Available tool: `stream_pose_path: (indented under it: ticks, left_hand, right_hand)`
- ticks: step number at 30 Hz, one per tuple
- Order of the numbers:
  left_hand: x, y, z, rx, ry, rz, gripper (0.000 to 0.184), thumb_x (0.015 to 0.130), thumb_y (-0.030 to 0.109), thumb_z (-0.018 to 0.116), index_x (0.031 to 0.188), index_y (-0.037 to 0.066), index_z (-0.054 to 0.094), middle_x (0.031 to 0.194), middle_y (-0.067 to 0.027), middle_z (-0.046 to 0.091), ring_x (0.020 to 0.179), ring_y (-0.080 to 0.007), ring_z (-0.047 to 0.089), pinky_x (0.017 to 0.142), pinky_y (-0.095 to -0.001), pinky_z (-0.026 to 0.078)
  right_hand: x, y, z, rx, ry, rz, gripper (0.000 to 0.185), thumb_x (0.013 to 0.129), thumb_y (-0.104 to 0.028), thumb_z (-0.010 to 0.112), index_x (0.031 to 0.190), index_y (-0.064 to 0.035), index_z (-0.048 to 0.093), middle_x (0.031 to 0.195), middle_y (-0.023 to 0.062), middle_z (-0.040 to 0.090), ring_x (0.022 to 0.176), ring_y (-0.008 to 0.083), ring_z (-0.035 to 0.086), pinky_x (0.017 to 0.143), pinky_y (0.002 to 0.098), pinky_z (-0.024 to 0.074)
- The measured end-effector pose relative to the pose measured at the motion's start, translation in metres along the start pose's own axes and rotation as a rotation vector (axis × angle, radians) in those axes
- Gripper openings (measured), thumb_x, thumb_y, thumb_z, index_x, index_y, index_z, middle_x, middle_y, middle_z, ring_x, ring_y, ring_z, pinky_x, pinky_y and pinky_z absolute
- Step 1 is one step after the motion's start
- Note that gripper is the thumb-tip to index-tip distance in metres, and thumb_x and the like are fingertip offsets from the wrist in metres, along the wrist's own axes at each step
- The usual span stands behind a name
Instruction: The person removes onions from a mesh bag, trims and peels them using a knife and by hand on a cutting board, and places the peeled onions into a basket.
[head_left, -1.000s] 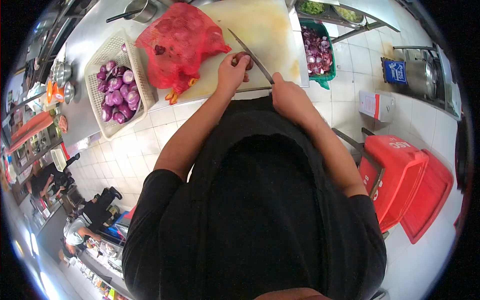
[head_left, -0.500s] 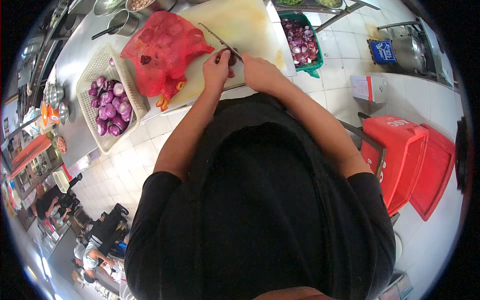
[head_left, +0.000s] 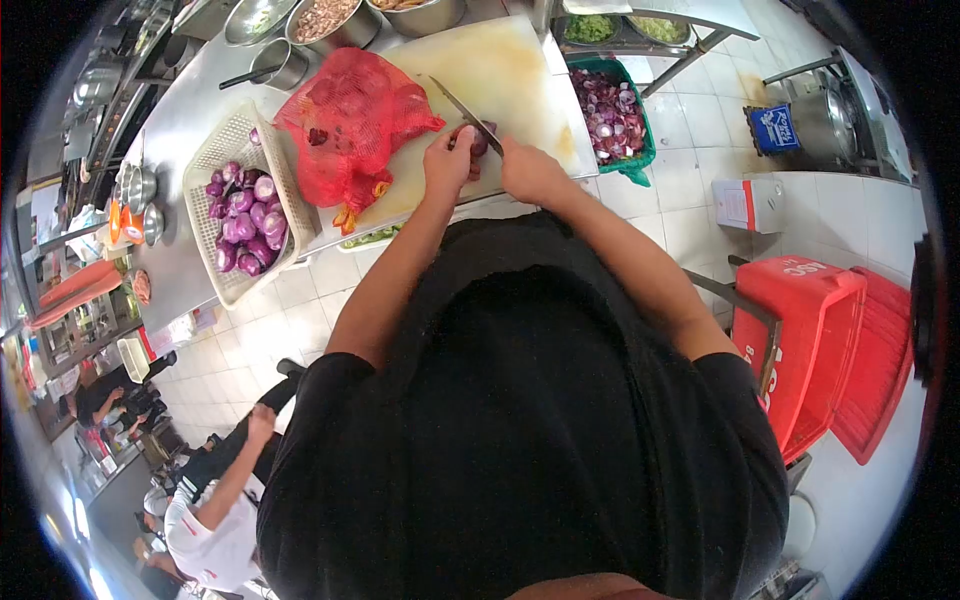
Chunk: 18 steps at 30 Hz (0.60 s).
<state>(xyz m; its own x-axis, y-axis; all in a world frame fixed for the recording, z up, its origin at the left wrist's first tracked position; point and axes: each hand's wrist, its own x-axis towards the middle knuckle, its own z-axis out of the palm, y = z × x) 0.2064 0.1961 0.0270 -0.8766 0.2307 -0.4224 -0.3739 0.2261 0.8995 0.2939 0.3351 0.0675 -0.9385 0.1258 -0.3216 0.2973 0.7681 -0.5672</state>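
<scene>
My right hand (head_left: 532, 172) is closed around the handle of a knife (head_left: 462, 110), whose blade points away to the upper left. My left hand (head_left: 449, 165) grips a red onion (head_left: 483, 140), partly hidden by the fingers and the blade. The knife crosses right at the onion; whether the edge is in it I cannot tell. Both hands are over the near edge of a stained white cutting board (head_left: 490, 55). A red mesh bag (head_left: 350, 120) lies on the board's left side. Beside it, a cream plastic basket (head_left: 204, 165) holds several purple-skinned onions (head_left: 245, 222).
A green basket (head_left: 648, 160) of onion pieces stands right of the board. Steel pots (head_left: 340, 35) line the back, near a small saucepan (head_left: 285, 68). Red bins (head_left: 790, 340) stand at the right. A person in a white shirt (head_left: 210, 535) is at the lower left.
The view has shifted, so the counter appears lower and further right. My hands still hold the onion and knife, with little change. At the lower left, the white-shirted person now appears closer, arm raised.
</scene>
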Motion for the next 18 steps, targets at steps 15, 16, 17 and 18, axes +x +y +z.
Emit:
stream_pose_path:
  ticks: [15,16,17,18]
  left_hand:
    - [-0.019,-0.002,-0.039,0.852,-0.014,0.973,0.039,0.085,0.013,0.069,0.123,0.009,0.064,0.116,-0.0209,0.058,0.106,-0.0375,0.058,0.091,-0.043,0.049]
    - [-0.02,-0.002,-0.038,0.841,-0.014,0.969,0.04,0.084,0.013,0.07,0.123,0.009,0.063,0.115,-0.0208,0.059,0.106,-0.0377,0.058,0.091,-0.0429,0.049]
    - [-0.022,-0.002,-0.038,0.831,-0.014,0.965,0.041,0.083,0.012,0.071,0.123,0.008,0.063,0.114,-0.0207,0.059,0.106,-0.0379,0.058,0.091,-0.0427,0.049]
    - [-0.022,-0.002,-0.038,0.82,-0.014,0.961,0.043,0.082,0.011,0.072,0.123,0.008,0.062,0.113,-0.0206,0.059,0.106,-0.038,0.058,0.091,-0.0426,0.049]
  right_hand:
    - [-0.002,0.016,0.005,0.017,-0.07,0.027,0.027,0.09,-0.012,0.043,0.111,0.0032,0.051,0.095,0.0312,0.067,0.093,0.047,0.066,0.085,0.0559,0.0507]
    - [0.0,0.019,0.006,0.017,-0.069,0.027,0.027,0.09,-0.012,0.043,0.11,0.0034,0.051,0.095,0.0315,0.067,0.093,0.0468,0.066,0.085,0.0558,0.0508]
    - [0.001,0.021,0.008,0.02,-0.062,0.022,0.027,0.09,-0.012,0.043,0.11,0.0037,0.051,0.095,0.0313,0.067,0.092,0.0467,0.066,0.084,0.0558,0.051]
    - [0.001,0.023,0.008,0.023,-0.053,0.016,0.026,0.09,-0.012,0.043,0.109,0.0039,0.051,0.094,0.0311,0.067,0.091,0.0467,0.066,0.083,0.0558,0.0512]
